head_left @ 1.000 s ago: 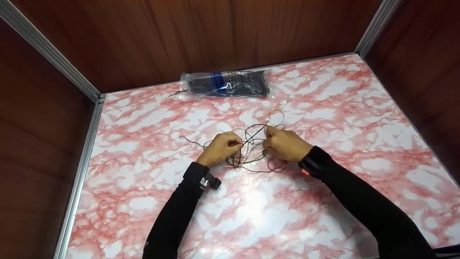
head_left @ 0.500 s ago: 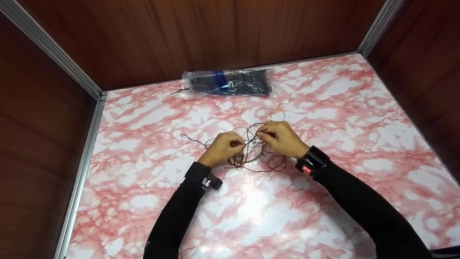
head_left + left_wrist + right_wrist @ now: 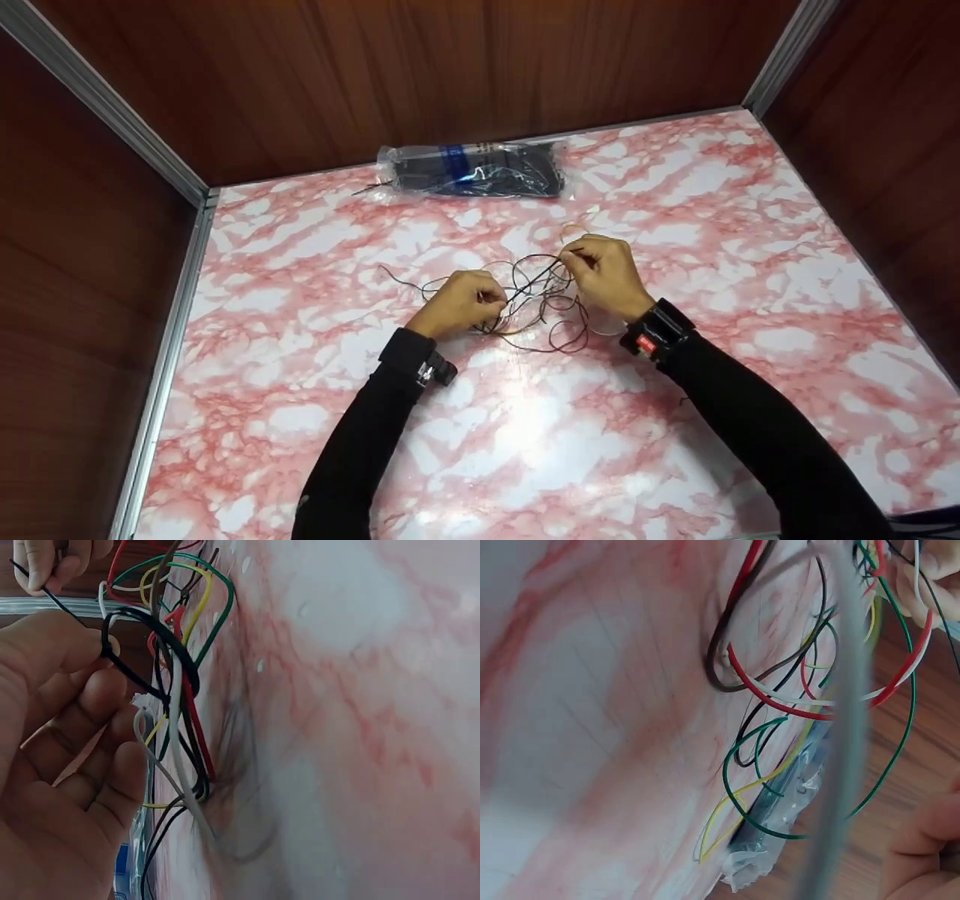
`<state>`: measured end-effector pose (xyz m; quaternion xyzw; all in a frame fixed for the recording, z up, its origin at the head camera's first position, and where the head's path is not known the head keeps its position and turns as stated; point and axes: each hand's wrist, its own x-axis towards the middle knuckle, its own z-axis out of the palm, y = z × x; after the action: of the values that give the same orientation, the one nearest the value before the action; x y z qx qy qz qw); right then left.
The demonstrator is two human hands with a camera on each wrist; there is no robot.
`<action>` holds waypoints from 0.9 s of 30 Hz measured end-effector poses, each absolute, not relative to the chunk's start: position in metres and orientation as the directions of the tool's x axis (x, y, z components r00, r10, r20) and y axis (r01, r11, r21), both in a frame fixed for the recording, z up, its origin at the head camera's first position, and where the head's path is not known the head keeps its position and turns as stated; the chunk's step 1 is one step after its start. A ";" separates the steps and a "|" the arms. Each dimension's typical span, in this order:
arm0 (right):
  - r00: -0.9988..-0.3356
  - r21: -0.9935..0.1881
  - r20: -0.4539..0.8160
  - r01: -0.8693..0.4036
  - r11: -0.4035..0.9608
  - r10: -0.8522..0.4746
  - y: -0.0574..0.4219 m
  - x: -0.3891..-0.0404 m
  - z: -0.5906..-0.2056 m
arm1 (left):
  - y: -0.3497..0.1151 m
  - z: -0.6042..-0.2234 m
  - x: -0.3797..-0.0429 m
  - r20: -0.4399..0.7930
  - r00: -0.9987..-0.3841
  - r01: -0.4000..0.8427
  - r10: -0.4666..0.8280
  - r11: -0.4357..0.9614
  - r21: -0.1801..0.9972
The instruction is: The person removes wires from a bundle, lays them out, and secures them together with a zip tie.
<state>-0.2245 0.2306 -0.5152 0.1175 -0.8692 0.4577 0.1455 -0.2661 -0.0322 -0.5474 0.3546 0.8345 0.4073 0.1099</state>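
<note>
In the head view my left hand (image 3: 461,304) pinches one end of a thin black cable tie (image 3: 534,283). My right hand (image 3: 611,277) pinches the other end, up and to the right, and the strip runs straight between them. The left wrist view shows a small black lump at the left thumb tip and a black loop (image 3: 196,679) among the wires. Loose coloured wires lie in a tangle between and under my hands, including a green wire (image 3: 231,596), a red wire (image 3: 780,709) and a grey wire (image 3: 844,727) close to the right wrist camera.
A clear plastic bag (image 3: 480,172) with a blue band and dark contents lies at the table's back edge. Thin dark ends stick out at its left. Brown wood-grain panels (image 3: 420,67) enclose the red-and-white marbled table (image 3: 300,420) at the back and sides.
My right hand first came closer to the left, then drew away up and to the right, pinching the black cable tie. My left hand has hardly moved. Wire loops near the right hand have shifted.
</note>
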 end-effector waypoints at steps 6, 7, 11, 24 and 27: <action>-0.947 -0.785 0.321 -0.255 0.565 0.017 0.244 -0.229 -0.519 | -0.037 -0.553 -0.265 0.065 -0.742 0.493 0.667 0.477 0.727; -0.949 -0.794 0.311 -0.237 0.560 0.040 0.248 -0.230 -0.518 | -0.038 -0.554 -0.265 0.060 -0.746 0.489 0.663 0.485 0.725; -0.959 -0.832 0.259 -0.160 0.531 0.117 0.260 -0.234 -0.513 | -0.040 -0.557 -0.266 0.060 -0.764 0.477 0.642 0.500 0.723; -0.930 -0.833 0.280 -0.111 0.542 0.239 0.282 -0.241 -0.510 | -0.046 -0.563 -0.268 0.095 -0.721 0.569 0.686 0.510 0.645; -0.906 -0.822 0.336 -0.149 0.550 0.256 0.281 -0.244 -0.510 | -0.046 -0.564 -0.267 0.129 -0.703 0.610 0.699 0.499 0.615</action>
<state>-0.2443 0.2809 -0.5100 -0.0315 -0.8539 0.4734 0.2140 -0.2674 -0.0462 -0.5643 0.3792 0.8631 0.3264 0.0686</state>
